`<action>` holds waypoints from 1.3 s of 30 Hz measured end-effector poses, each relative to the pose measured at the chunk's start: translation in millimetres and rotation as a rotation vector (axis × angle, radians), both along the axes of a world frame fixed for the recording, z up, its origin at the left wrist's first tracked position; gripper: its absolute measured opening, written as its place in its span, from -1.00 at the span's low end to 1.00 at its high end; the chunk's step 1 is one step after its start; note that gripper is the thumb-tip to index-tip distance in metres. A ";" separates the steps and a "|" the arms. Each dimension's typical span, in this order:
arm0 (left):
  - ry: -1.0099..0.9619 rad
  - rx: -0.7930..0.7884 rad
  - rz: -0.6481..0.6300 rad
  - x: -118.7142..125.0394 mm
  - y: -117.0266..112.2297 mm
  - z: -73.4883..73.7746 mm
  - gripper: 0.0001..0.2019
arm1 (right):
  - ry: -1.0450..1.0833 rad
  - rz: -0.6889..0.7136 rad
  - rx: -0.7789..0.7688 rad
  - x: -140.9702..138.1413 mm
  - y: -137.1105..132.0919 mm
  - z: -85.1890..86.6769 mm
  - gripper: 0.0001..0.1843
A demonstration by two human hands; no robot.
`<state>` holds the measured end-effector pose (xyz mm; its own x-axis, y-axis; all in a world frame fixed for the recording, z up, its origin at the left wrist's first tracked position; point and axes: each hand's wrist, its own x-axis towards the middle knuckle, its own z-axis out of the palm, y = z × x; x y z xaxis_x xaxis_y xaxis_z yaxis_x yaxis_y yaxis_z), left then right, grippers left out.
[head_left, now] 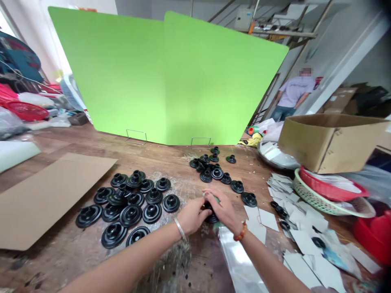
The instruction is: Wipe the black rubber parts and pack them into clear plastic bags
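Note:
My left hand and my right hand meet over the middle of the table. Between them is a black round stepped disc with a raised centre, partly hidden by my fingers. Both hands are closed on it. A bit of green shows by my right fingers; I cannot make out what it is. Loosely spread to the left lie several similar black discs, on and beside a crumpled clear film. A smaller heap of black discs lies just beyond my hands, with a few trailing to the right.
Brown cardboard lies at the left. Green panels stand at the back on wire feet. White cards, a clear plastic bag, a basket and a cardboard box occupy the right. A person stands beyond.

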<state>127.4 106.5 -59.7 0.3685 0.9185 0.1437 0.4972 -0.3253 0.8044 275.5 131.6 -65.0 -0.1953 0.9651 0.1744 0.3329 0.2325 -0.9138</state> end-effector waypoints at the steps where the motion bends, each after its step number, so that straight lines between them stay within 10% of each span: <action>1: -0.033 0.003 -0.009 2.6 -11.4 1.8 -0.75 | 0.070 0.022 -0.135 -1.1 -0.5 0.7 -0.67; 6: -0.134 0.088 0.157 -3.0 -31.8 8.6 -0.72 | 0.506 -0.055 -0.548 -15.2 -17.3 0.6 -0.56; 10: 0.057 0.247 0.406 -43.1 -16.8 15.3 -0.70 | 0.402 0.117 -0.626 -23.8 -26.8 -5.1 -0.49; 14: 0.451 0.388 0.566 -111.6 -4.5 27.5 -0.64 | -0.121 -0.054 -0.296 -10.8 2.0 -10.6 -0.50; 19: 0.836 0.163 0.714 -176.1 -0.9 24.7 -0.60 | -0.399 -0.248 -0.066 5.8 71.0 -9.9 -0.79; 22: 0.888 0.012 0.697 -189.9 3.2 15.3 -0.61 | -0.499 -0.275 -0.005 0.7 99.4 -12.2 -0.52; 30: 0.479 0.300 0.592 -136.1 -1.9 25.1 -0.56 | -0.548 -0.213 0.025 -16.7 82.4 -20.6 -0.68; 39: -0.674 -0.677 0.160 -33.2 -17.9 4.2 -0.39 | -0.058 0.191 0.007 -10.8 -11.4 20.0 -0.75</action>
